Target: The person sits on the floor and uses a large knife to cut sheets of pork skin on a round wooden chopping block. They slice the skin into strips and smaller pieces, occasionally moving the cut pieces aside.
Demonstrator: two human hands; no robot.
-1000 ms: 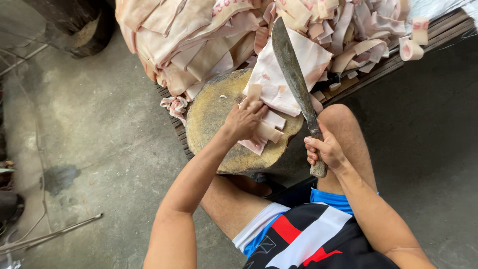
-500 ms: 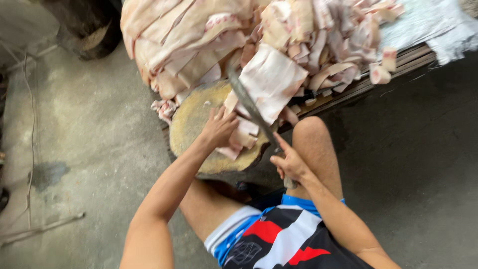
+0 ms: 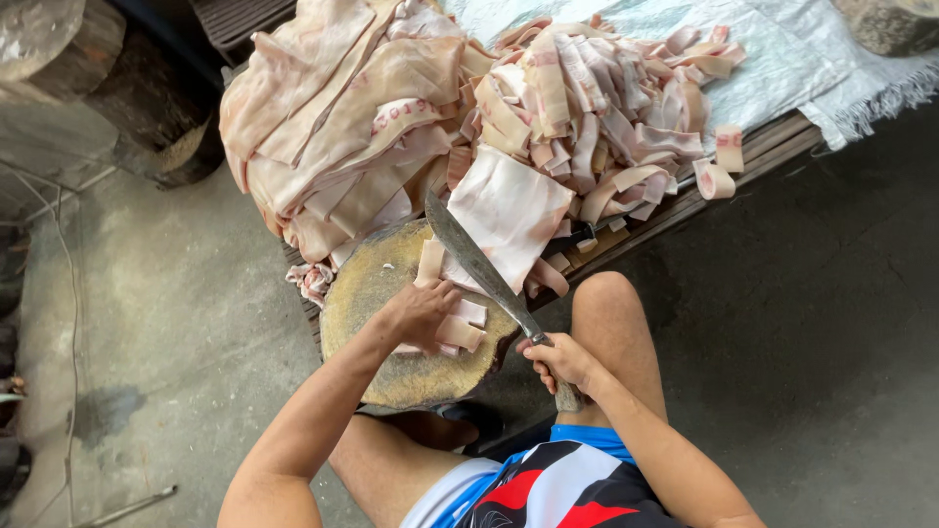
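My right hand (image 3: 560, 364) grips the handle of a long dark cleaver-like knife (image 3: 473, 260), whose blade slants up and left over a round wooden chopping block (image 3: 364, 293). A pale slab of pork skin (image 3: 509, 213) lies across the block's far right edge, under the blade. My left hand (image 3: 419, 313) presses down on cut strips of skin (image 3: 460, 330) on the block, just left of the blade.
A heap of large uncut skin sheets (image 3: 333, 127) lies behind the block; a pile of cut strips (image 3: 606, 117) sits to the right on a slatted wooden platform (image 3: 753, 156) with white sacking (image 3: 782, 59). My bare knee (image 3: 611, 313) is beside the block. Concrete floor around.
The knife came down from a raised position onto the slab at the block. My left hand stayed on the strips. The camera shifted, bringing more of the piles into view.
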